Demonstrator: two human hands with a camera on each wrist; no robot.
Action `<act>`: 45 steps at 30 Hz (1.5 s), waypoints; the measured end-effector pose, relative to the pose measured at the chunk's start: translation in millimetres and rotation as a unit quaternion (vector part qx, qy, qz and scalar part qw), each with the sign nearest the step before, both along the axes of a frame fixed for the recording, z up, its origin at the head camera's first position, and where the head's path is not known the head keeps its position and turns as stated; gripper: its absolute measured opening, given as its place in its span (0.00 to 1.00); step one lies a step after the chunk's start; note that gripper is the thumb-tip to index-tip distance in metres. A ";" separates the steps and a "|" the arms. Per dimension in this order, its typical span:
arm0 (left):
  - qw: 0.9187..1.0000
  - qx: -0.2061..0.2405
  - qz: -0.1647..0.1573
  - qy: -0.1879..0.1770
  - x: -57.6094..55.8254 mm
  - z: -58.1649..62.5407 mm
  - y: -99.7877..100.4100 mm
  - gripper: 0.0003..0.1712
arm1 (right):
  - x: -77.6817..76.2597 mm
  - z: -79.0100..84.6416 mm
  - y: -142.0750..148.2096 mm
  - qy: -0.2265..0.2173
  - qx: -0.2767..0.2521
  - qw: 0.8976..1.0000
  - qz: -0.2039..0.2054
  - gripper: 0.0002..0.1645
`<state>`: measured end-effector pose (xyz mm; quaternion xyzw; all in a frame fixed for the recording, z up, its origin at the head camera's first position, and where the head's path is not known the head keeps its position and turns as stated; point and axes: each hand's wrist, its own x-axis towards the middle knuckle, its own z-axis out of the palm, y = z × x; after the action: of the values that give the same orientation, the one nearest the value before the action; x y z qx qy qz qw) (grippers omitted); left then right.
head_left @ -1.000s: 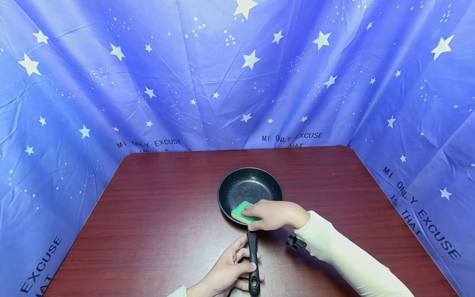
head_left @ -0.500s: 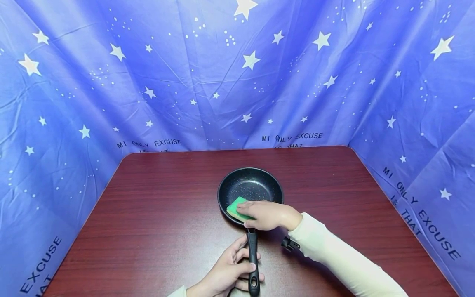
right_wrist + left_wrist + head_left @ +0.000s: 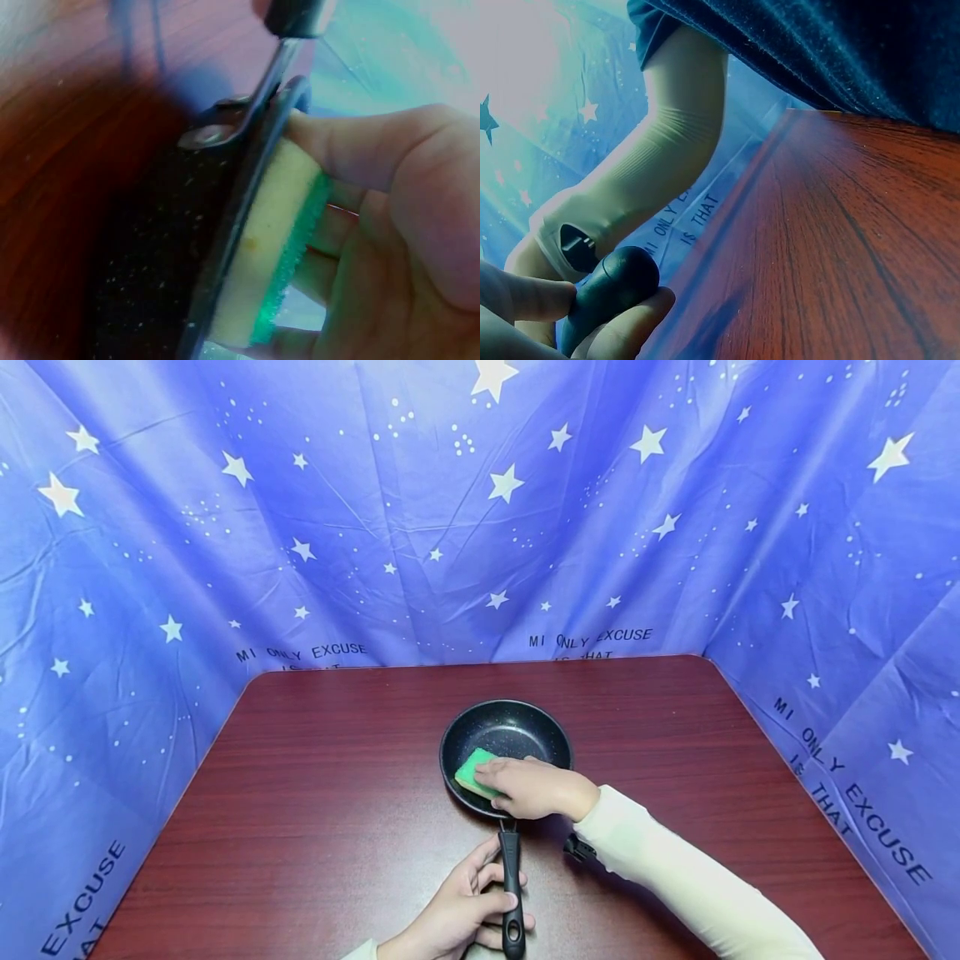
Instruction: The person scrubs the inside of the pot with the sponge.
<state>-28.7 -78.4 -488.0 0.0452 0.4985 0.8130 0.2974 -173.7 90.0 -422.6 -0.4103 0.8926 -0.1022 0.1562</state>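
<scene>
A black speckled frying pan (image 3: 525, 735) sits on the table with its handle (image 3: 511, 856) pointing toward me. My left hand (image 3: 461, 902) grips that handle, thumb on one side and fingers on the other. In the left wrist view the handle's rounded end (image 3: 626, 274) shows between the fingers. My right hand (image 3: 543, 787) holds a green and yellow sponge (image 3: 474, 767) inside the pan, at its near left part. Seen from the right wrist, the sponge's yellow layer (image 3: 270, 217) faces the pan, while the fingers lie along the green side.
Dark red wood-grain table (image 3: 322, 760) surrounds the pan. A blue starry curtain (image 3: 420, 510) hangs behind it and along both sides. On the right sleeve's underside is a small black device (image 3: 580, 847).
My right hand has slid the sponge left and slightly away from me inside the pan. The left hand and the pan stay in place.
</scene>
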 end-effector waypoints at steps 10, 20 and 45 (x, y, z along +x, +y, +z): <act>1.000 0.002 -0.003 0.000 0.3 0.0 -0.4 0.52 | -8.6 -13.3 -0.9 0.069 0.004 0.998 0.003 0.32; 1.000 -0.003 0.001 0.000 0.1 -1.3 1.4 0.53 | -20.4 -18.0 3.2 0.072 0.014 0.997 -0.006 0.34; 1.000 0.001 0.008 -0.002 0.5 -2.1 2.7 0.54 | -23.7 -3.8 21.9 0.037 0.047 0.991 -0.117 0.34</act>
<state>-28.2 -75.7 -490.1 0.0396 0.4978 0.8158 0.2917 -197.5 112.0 -426.5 -0.2986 0.9436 -0.0623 0.1288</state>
